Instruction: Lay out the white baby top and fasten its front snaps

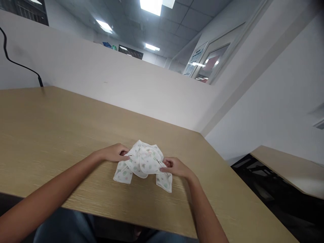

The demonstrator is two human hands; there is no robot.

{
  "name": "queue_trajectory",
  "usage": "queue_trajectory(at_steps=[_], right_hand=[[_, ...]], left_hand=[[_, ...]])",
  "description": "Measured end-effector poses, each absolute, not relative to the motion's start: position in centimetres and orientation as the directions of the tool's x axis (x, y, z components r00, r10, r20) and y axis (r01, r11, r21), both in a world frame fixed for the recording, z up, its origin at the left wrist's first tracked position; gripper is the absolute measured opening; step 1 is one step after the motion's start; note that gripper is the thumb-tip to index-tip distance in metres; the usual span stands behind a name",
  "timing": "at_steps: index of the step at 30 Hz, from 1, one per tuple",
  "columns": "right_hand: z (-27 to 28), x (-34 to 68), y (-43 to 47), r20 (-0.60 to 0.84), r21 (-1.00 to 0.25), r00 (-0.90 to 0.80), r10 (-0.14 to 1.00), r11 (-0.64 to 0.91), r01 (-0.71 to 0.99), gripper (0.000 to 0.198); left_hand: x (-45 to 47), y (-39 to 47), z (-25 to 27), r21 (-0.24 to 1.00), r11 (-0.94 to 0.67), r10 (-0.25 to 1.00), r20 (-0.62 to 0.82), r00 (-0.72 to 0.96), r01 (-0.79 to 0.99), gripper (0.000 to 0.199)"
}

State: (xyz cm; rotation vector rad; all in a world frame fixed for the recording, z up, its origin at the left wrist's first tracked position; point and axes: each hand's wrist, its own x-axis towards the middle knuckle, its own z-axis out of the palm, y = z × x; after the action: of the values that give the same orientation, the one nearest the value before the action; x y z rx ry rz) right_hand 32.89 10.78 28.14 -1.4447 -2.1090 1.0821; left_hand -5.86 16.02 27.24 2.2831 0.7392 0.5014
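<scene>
A small white baby shirt with a scattered pastel print lies crumpled on the wooden tabletop. Two sleeve-like ends of it point down toward me, one at each side. My left hand pinches the cloth at its left side, thumb on top and fingers curled beneath. At the opposite side my right hand grips the fabric between thumb and curled fingers. Folds hide part of the shirt's shape, and some fingertips are out of sight behind the cloth.
The wooden table meets a white partition at the back. A black cable hangs down at the far left. Another table stands at the right, with dark objects under it. My legs are below the front edge.
</scene>
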Motion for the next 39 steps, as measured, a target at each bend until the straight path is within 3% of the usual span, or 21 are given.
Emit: queue_trajectory(at_steps=[4,9,13,17,21,24,27,29,31,34,37,39], right_hand=[[27.7,32.6,11.0,-0.044,-0.739,-0.373,0.927,0.221,0.637,0.029],[27.7,34.4,11.2,0.045,-0.751,-0.214,0.976,0.174,0.637,0.020],[27.6,36.1,11.6,0.080,-0.731,-0.135,0.988,0.150,0.666,0.027],[27.3,37.2,12.3,0.204,-0.698,0.006,0.979,0.141,0.702,0.032],[27.2,37.6,12.7,0.324,-0.674,0.130,0.937,0.132,0.727,0.037],[27.4,37.9,12.6,0.282,-0.647,0.147,0.948,0.074,0.759,0.038],[27.8,38.3,12.3,0.216,-0.653,0.141,0.966,0.035,0.757,0.038],[28.0,38.6,12.1,0.200,-0.671,0.142,0.969,0.030,0.741,0.039],[28.0,38.7,12.0,0.183,-0.685,0.132,0.974,0.030,0.728,0.040],[27.9,38.9,11.9,0.120,-0.705,0.090,0.989,0.021,0.709,0.042],[27.9,39.0,11.7,0.040,-0.694,0.023,0.999,0.011,0.720,0.044],[28.0,38.9,11.5,-0.008,-0.666,-0.012,1.000,0.003,0.746,0.046]], left_hand=[[-6.1,16.0,27.6,0.778,-0.508,0.671,0.087,0.737,0.370,0.044],[-6.6,16.6,27.5,0.801,-0.421,0.776,0.076,0.626,0.425,0.022],[-7.2,17.5,27.2,0.717,-0.437,0.860,0.157,0.485,0.543,0.020],[-7.5,18.1,27.3,0.616,-0.459,0.887,0.280,0.367,0.640,0.028],[-8.1,18.0,27.6,0.614,-0.461,0.878,0.212,0.429,0.640,0.036],[-8.7,17.5,28.0,0.652,-0.453,0.835,0.071,0.545,0.609,0.046],[-8.9,17.2,28.4,0.653,-0.466,0.799,0.021,0.601,0.597,0.047],[-8.9,17.2,28.6,0.605,-0.471,0.832,0.063,0.550,0.642,0.042],[-9.1,17.4,28.9,0.511,-0.491,0.869,0.226,0.440,0.706,0.040],[-10.1,17.9,29.5,0.339,-0.511,0.827,0.444,0.344,0.790,0.047],[-11.3,18.2,30.1,0.280,-0.478,0.850,0.385,0.359,0.832,0.067],[-11.6,18.2,30.1,0.332,-0.458,0.876,0.330,0.353,0.825,0.078]])
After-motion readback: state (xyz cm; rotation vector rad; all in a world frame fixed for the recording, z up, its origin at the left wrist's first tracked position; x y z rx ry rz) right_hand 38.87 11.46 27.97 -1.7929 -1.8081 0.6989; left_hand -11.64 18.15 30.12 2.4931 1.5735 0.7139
